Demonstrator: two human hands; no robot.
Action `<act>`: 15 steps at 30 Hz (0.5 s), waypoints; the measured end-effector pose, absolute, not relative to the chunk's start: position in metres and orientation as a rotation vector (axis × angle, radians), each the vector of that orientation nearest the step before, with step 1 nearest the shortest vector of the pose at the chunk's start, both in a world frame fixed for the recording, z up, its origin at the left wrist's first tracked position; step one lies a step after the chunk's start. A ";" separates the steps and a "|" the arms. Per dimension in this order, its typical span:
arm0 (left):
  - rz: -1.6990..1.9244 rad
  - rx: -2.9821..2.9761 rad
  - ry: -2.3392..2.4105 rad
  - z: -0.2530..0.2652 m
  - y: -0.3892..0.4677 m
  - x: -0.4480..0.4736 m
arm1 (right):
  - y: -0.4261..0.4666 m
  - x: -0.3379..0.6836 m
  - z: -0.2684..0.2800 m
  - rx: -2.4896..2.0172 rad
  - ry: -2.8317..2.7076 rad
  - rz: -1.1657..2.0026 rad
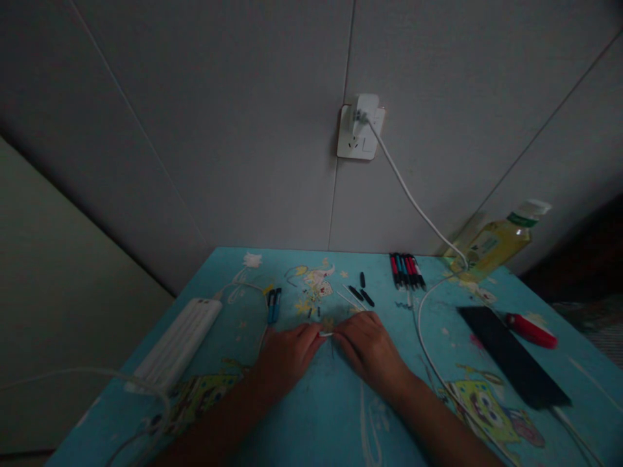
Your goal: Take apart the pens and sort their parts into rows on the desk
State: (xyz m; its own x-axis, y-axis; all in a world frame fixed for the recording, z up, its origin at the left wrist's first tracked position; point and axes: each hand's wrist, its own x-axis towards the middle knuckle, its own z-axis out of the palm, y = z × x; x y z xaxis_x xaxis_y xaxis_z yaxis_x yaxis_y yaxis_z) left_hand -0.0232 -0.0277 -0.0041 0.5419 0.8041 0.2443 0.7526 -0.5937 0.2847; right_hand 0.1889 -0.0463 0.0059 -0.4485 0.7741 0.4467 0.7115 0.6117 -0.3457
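Near the middle of the table, my left hand (293,346) and my right hand (366,344) face each other with fingertips pinched. A short length of thin white pen refill (327,335) shows between them, its ends hidden in the fingers. A bit of red shows at my left fingertips, too small to make out. Beyond my right hand lie more white refills (351,299) and several short black pen parts (367,298). Two tiny dark pieces (314,312) lie just beyond my left hand. Two blue pens (274,306) rest to its left.
A row of red, blue and black pens (407,271) lies at the back right. Beside it leans a bottle of yellow liquid (501,243). A dark flat slab (513,357) and a red object (531,330) sit at right, a white power strip (175,344) at left. A white cable (421,324) crosses the table.
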 end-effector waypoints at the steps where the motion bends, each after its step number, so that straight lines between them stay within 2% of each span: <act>1: 0.515 2.620 1.336 -0.004 -0.028 -0.023 | -0.046 0.188 0.006 -1.154 -2.259 0.145; 10: 0.420 2.668 1.316 -0.009 -0.028 -0.022 | -0.048 0.185 0.004 -1.119 -2.260 0.182; 15: 0.496 2.610 1.291 -0.004 -0.029 -0.024 | -0.048 0.187 0.007 -1.079 -2.243 0.163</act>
